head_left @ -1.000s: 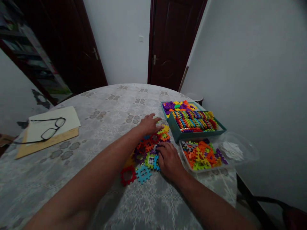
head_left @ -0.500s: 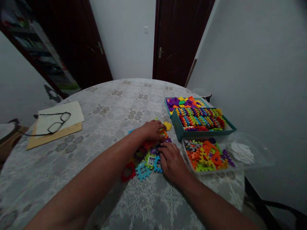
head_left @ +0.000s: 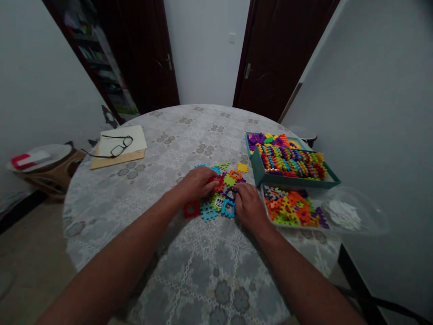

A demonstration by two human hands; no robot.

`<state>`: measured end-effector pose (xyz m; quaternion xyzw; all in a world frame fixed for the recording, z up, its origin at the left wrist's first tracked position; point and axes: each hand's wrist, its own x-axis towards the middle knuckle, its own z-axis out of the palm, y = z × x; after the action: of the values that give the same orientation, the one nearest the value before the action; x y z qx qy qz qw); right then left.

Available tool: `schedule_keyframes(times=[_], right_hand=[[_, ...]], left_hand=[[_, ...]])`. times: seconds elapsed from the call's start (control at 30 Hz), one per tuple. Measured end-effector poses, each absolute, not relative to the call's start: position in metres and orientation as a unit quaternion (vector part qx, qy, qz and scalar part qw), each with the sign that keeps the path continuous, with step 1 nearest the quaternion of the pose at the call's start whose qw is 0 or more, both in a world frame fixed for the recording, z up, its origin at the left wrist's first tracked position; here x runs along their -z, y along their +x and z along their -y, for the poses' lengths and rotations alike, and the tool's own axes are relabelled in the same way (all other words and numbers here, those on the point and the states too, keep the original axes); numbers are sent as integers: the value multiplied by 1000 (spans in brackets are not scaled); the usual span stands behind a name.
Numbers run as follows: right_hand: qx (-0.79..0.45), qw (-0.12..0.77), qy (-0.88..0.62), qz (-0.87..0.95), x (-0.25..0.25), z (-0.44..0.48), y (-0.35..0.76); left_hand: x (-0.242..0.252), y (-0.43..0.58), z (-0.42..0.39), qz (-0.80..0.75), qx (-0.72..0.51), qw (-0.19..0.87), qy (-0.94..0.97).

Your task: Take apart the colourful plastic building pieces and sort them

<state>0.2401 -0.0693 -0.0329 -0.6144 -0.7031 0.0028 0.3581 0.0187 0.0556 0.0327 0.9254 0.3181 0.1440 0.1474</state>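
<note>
A spread of flat plastic interlocking tiles (head_left: 226, 186) in several colours lies on the round table (head_left: 189, 253). My left hand (head_left: 196, 183) rests palm down on the left part of the spread, fingers curled over a red and an orange tile. My right hand (head_left: 249, 206) lies on the right part, its fingertips pressed on a purple tile. A red tile (head_left: 191, 209) and a blue tile (head_left: 209, 213) lie at the near edge, just outside my hands.
A teal box (head_left: 267, 177) packed with rows of coloured tiles stands to the right. In front of it a clear tray (head_left: 365, 225) holds loose tiles and white bits. Glasses (head_left: 117, 147) lie on papers at the far left. A stool (head_left: 43, 164) stands beside the table.
My view has pulled back and swung left, bringing the stool into view. My left hand has drawn back from the far tiles to the left side of the spread. My right hand has barely moved.
</note>
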Motion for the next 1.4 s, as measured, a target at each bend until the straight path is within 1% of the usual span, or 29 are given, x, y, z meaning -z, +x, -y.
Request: schedule_keyframes(times=[0.13, 0.3, 0.43, 0.67, 0.9, 1.07, 1.2, 1.4], right_hand=[[3, 311, -619, 721, 25, 79, 233], [-18, 224, -632, 741, 18, 90, 226], [-32, 207, -636, 742, 17, 89, 228], [-87, 250, -642, 720, 19, 82, 230], [-168, 272, -633, 705, 13, 79, 227], [-221, 345, -627, 662, 12, 75, 228], [-228, 390, -605, 656, 12, 75, 226], [-224, 425, -541, 691, 13, 76, 224]], left_hand=[[-25, -8, -9, -334, -237, 120, 904], [-2, -20, 47, -376, -219, 84, 896], [15, -15, 67, -415, -206, 47, 885], [19, -14, 68, -430, -197, 18, 881], [27, -18, 64, -392, -258, -28, 883], [33, -23, 60, -389, -269, -47, 880], [38, -26, 57, -416, -289, -73, 859], [29, -22, 50, -429, -316, -29, 846]])
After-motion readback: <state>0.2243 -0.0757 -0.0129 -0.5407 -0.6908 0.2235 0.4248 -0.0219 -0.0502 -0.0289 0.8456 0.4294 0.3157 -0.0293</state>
